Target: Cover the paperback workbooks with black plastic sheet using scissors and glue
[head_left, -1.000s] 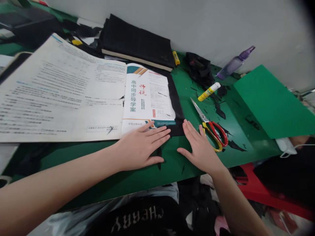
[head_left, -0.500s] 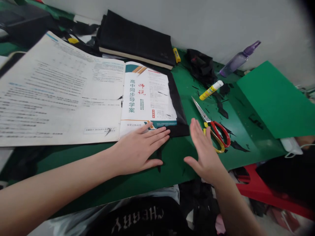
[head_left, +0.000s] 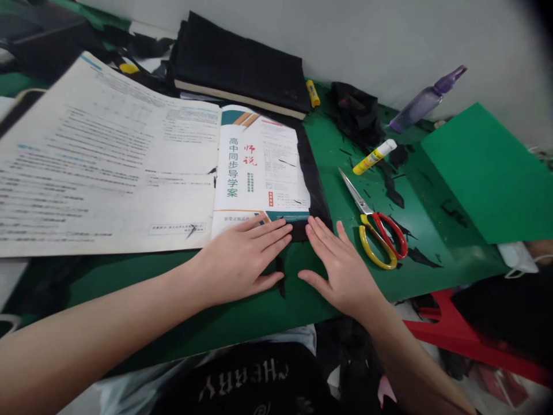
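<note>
An open book (head_left: 181, 173) lies on the green table, its printed page on the left and a white inside cover (head_left: 280, 150) with coloured print on the right. Black covering material (head_left: 315, 173) is folded over that cover's right and lower edges. My left hand (head_left: 242, 259) rests flat on the lower edge of the cover, fingers stretched out and pointing right. Opposite it, my right hand (head_left: 341, 265) lies with its fingertips on the black strip at the cover's lower right corner, thumb spread. Neither hand grips anything.
Scissors (head_left: 375, 225) with red and yellow handles lie right of my right hand. Beyond are a glue stick (head_left: 374, 157), crumpled black material (head_left: 354, 112), a purple bottle (head_left: 425, 101) and a green board (head_left: 492, 173). A thick black book (head_left: 242, 63) sits at the back; black scraps are scattered about.
My right hand has moved left and come down onto the black strip at the cover's corner. My left hand stays on the lower edge, nearly in the same place.
</note>
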Tool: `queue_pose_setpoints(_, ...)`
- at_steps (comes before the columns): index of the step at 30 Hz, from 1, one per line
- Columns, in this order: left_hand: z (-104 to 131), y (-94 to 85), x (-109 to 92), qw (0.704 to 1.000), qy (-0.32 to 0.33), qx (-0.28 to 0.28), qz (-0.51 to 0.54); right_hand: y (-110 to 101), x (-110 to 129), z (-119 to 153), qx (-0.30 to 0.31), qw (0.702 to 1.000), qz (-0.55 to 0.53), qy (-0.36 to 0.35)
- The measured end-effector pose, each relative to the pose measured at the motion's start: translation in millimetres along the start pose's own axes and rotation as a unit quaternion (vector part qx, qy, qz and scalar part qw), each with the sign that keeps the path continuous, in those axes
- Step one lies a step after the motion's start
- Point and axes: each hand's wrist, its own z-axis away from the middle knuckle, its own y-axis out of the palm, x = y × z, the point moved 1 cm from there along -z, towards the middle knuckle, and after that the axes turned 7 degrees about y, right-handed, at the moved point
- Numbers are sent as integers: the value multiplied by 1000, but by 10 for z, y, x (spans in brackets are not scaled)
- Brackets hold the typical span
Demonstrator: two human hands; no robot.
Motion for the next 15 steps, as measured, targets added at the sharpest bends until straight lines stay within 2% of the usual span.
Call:
queue_pose_setpoints(6, -17, -11, 8, 1000, 5, 2, -18, 28, -135, 75, -53, 997, 11, 58)
queue_pose_setpoints(11, -17, -22, 4, 998, 18, -10, -53, 109, -189, 105, -34, 995, 68, 60)
queue_pose_setpoints(15, 14, -80, 31, 993, 34, -42, -101, 104, -196, 98, -31, 995, 76, 63)
